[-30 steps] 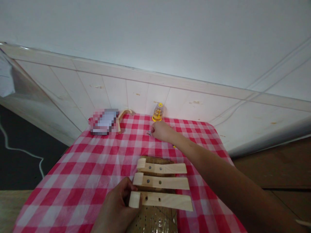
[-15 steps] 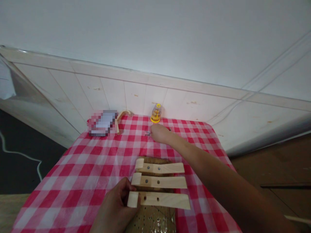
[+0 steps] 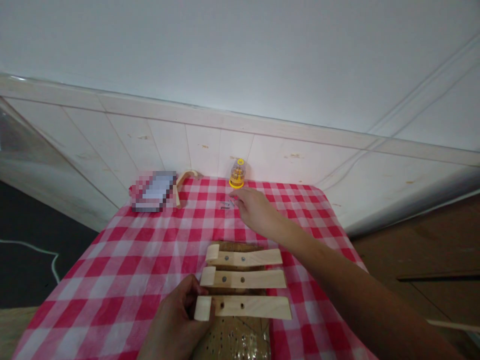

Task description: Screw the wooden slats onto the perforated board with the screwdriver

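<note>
Three pale wooden hooks lie across a brown, shiny, dotted board. My left hand point(image 3: 178, 317) is closed on the curled left end of the nearest wooden hook point(image 3: 258, 307), whose two holes look dark. Metal screw heads show in the farthest hook point(image 3: 258, 257); the middle hook point(image 3: 262, 279) has one grey head and a darker hole. Beyond the board point(image 3: 240, 337), my right hand point(image 3: 257, 210) reaches to several small loose screws point(image 3: 225, 204) on the cloth. Its thumb and index finger are slightly apart beside them. Whether a fingertip touches a screw is too small to tell.
A yellow-based clear container point(image 3: 237, 174) stands by the wall behind my right hand. At the back left are a blurred flat device point(image 3: 153, 192) and another curved wooden hook point(image 3: 179, 189). A red-and-white checked cloth point(image 3: 142, 270) covers the table against the panelled wall.
My right hand has shifted slightly right and its index finger now stretches out, uncovering more of the screws. My left hand keeps its hold on the nearest hook. The view has turned slightly.
</note>
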`<state>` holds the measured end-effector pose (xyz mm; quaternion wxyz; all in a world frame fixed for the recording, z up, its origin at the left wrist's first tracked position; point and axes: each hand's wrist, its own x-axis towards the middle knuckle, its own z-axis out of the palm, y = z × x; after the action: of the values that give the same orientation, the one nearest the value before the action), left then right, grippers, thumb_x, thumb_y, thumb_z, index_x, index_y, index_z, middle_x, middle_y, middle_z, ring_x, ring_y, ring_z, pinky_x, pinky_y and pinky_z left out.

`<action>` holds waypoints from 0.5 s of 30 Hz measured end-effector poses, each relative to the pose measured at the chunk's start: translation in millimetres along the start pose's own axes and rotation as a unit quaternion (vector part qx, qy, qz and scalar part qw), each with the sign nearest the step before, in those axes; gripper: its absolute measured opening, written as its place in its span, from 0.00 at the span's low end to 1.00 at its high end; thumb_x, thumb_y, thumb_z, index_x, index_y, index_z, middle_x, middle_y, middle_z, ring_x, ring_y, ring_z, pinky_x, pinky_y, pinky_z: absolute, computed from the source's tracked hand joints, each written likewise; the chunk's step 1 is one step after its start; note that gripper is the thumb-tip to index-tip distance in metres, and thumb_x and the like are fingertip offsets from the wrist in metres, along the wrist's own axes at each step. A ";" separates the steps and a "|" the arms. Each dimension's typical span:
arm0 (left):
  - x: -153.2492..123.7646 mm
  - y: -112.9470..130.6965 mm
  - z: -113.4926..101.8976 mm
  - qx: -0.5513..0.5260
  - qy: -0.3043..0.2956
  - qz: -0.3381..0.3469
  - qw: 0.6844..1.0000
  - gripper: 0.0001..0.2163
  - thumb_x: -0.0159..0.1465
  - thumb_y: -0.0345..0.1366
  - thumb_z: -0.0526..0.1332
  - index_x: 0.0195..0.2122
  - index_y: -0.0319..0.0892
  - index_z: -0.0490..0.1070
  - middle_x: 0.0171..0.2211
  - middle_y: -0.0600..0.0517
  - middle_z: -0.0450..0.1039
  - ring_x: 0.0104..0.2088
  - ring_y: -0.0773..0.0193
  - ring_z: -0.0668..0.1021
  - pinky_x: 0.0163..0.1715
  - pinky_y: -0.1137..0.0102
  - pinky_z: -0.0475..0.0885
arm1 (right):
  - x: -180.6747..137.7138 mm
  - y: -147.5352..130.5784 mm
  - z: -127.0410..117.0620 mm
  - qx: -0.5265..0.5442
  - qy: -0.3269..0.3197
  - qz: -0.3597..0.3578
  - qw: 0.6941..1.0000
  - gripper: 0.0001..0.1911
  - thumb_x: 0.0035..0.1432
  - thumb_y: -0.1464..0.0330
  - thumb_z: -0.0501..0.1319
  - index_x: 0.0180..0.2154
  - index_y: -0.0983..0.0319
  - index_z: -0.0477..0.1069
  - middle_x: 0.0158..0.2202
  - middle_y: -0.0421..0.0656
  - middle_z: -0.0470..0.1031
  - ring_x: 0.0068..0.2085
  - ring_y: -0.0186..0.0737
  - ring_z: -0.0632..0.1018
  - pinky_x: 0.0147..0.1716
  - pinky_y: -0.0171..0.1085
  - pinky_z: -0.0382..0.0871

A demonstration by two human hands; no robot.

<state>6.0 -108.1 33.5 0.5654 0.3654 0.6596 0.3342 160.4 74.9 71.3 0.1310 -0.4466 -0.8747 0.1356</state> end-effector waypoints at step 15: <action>3.5 -10.3 -4.1 0.035 -0.002 -0.008 0.999 0.11 0.52 0.40 0.67 0.28 0.45 0.65 0.24 0.53 0.77 0.26 0.58 0.79 0.23 0.72 0.71 | -167.5 -59.9 -29.5 0.174 0.272 0.126 0.938 0.09 0.61 0.68 0.61 0.43 0.52 0.75 0.34 0.42 0.81 0.32 0.43 0.82 0.30 0.39 0.80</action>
<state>0.5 -110.4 23.5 0.5563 0.3804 0.6724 0.3062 221.0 -92.1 101.8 0.4216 -0.5433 -0.7048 0.1746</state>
